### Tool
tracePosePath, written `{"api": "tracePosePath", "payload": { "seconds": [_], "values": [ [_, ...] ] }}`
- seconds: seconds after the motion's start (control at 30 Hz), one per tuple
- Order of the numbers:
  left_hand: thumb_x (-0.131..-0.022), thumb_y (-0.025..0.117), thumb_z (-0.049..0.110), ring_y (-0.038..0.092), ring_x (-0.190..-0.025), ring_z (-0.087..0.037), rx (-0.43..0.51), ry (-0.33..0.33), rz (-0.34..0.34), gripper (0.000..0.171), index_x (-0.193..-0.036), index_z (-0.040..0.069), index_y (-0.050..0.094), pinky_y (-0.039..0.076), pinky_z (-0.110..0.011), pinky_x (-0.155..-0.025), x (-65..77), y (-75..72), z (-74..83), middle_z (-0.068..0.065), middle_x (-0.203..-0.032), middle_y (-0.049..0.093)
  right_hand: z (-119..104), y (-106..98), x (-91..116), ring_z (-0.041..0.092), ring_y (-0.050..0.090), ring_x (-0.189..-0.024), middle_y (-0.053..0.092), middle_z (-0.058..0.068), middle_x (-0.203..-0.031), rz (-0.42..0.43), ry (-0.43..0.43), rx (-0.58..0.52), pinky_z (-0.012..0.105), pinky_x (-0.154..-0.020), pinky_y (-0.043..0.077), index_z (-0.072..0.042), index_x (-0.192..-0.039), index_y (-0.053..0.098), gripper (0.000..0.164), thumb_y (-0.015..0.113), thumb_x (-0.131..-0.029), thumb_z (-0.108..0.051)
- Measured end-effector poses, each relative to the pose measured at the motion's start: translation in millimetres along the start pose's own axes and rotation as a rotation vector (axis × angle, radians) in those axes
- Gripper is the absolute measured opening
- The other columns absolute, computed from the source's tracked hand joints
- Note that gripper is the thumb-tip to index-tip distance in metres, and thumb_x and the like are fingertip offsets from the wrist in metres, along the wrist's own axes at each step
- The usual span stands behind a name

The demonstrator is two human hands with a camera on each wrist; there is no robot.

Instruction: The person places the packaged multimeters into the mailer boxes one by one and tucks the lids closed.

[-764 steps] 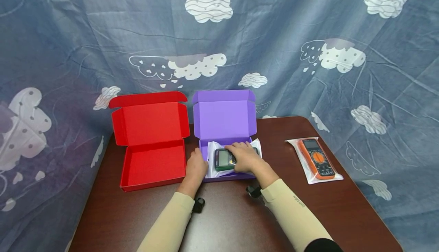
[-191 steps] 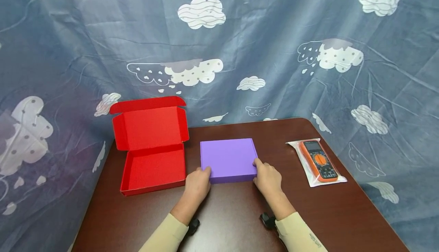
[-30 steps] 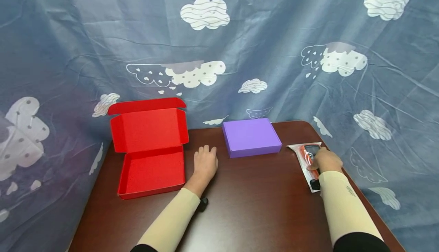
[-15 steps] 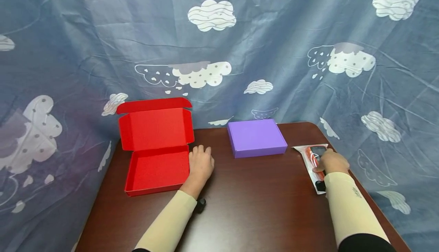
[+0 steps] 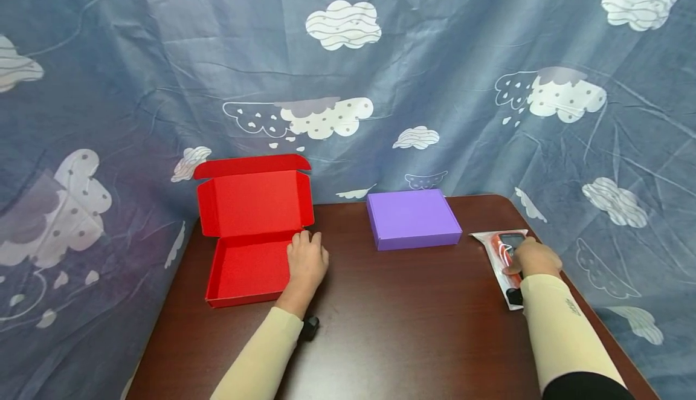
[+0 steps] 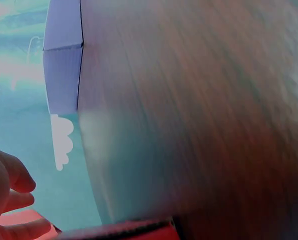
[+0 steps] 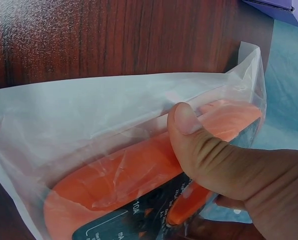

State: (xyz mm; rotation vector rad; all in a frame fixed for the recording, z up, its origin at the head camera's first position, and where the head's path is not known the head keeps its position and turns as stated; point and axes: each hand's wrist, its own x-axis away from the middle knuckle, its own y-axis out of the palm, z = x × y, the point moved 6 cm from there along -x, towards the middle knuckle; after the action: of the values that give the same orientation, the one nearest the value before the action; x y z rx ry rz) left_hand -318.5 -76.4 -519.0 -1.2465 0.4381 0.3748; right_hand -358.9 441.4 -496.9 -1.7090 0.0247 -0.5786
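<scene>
At the table's right, my right hand [image 5: 535,259] grips an orange multimeter [image 7: 114,175] lying in a clear plastic bag [image 7: 89,107]. The right wrist view shows my thumb pressed on the bag along the meter's side; the hand hides much of the dial. My left hand [image 5: 306,262] is at the right side of the open red box [image 5: 244,299], its fingers loosely bent over the side wall and holding nothing. In the left wrist view its fingers [image 6: 19,200] overlap a bit of red cardboard. The red box's lid stands up at the back.
A closed purple box [image 5: 415,219] sits at the back of the brown table [image 5: 391,315], between the red box and the multimeter. A blue cloud-patterned cloth [image 5: 244,37] hangs right behind the table and along its sides.
The purple box, earlier open with a green multimeter pressed into it, was closed, then moved back and right. My right hand has gone to the orange multimeter; my left has moved left onto the red box.
</scene>
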Motion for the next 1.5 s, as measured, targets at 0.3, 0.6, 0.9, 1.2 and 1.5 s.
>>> {"api": "tracePosePath", "payload": {
  "seconds": [0.3,0.6,0.9,1.2,1.5],
  "values": [
    [-0.087,0.072,0.014,0.056,-0.106,-0.038,0.048,-0.063,-0.007,0.034,-0.118,0.002,0.069,0.048,-0.053,-0.082,2.4,-7.0,-20.3,-0.02,-0.112,0.06,-1.5,0.8,2.2,0.06,0.052,-0.111,0.046,0.05,-0.118,0.001,0.036,-0.007,0.059,-0.084,0.051,0.025,-0.13,0.027,0.101,0.092,-0.075,-0.03],
    [-0.089,0.07,0.015,0.057,-0.106,-0.04,0.072,-0.123,0.013,0.034,-0.12,0.0,0.069,0.048,-0.055,-0.086,10.1,-14.2,-44.8,-0.022,-0.114,0.061,-1.3,0.2,3.5,0.061,0.052,-0.111,0.047,0.05,-0.117,0.009,0.038,-0.013,0.06,-0.085,0.049,0.025,-0.127,0.029,0.096,0.091,-0.077,-0.028],
    [-0.09,0.071,0.017,0.053,-0.115,-0.041,0.072,-0.232,-0.084,0.042,-0.128,-0.001,0.064,0.045,-0.055,-0.093,15.4,-19.3,-72.0,-0.024,-0.123,0.057,-2.4,0.5,4.0,0.061,0.052,-0.11,0.048,0.05,-0.114,0.01,0.032,-0.019,0.06,-0.085,0.049,0.025,-0.123,0.032,0.091,0.091,-0.076,-0.027],
    [-0.093,0.066,0.016,0.05,-0.119,-0.044,0.068,-0.298,-0.103,0.041,-0.129,-0.003,0.063,0.042,-0.058,-0.094,21.6,-23.8,-100.0,-0.026,-0.125,0.056,-3.6,0.5,4.1,0.061,0.051,-0.113,0.045,0.05,-0.119,-0.003,0.048,-0.01,0.059,-0.087,0.048,0.025,-0.128,0.028,0.095,0.089,-0.078,-0.027],
    [-0.094,0.063,0.017,0.047,-0.121,-0.046,0.046,-0.362,-0.095,0.042,-0.13,-0.004,0.06,0.041,-0.059,-0.095,29.6,-34.0,-129.8,-0.028,-0.127,0.053,-4.6,1.3,6.0,0.06,0.051,-0.114,0.046,0.049,-0.12,-0.014,0.04,0.008,0.06,-0.087,0.049,0.025,-0.13,0.026,0.1,0.09,-0.077,-0.029]
  ]
}}
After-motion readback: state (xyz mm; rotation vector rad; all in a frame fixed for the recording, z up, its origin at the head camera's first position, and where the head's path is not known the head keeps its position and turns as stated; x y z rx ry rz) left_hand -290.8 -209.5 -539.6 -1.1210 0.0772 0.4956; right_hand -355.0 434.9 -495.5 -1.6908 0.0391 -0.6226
